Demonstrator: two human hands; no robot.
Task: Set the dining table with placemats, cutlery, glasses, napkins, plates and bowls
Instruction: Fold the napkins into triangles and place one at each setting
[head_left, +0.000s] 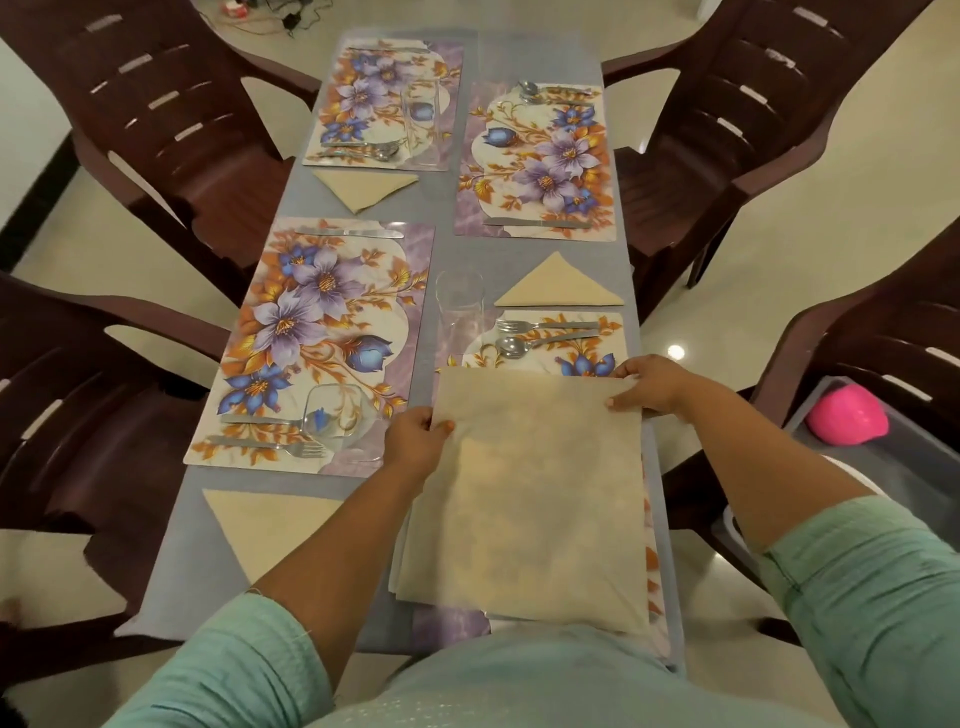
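Note:
A beige square napkin is spread over the near right floral placemat. My left hand pinches its far left corner and my right hand pinches its far right corner. Beyond the napkin, a fork and a spoon lie on that placemat, with a clear glass at its far left. The near left placemat carries a knife, a fork and a glass. Folded triangular napkins lie at near left, far left and right.
Two more floral placemats sit farther along the grey table, left one with cutlery and a glass, right one with cutlery. Dark brown chairs flank both sides. A pink object lies in a bin at the right.

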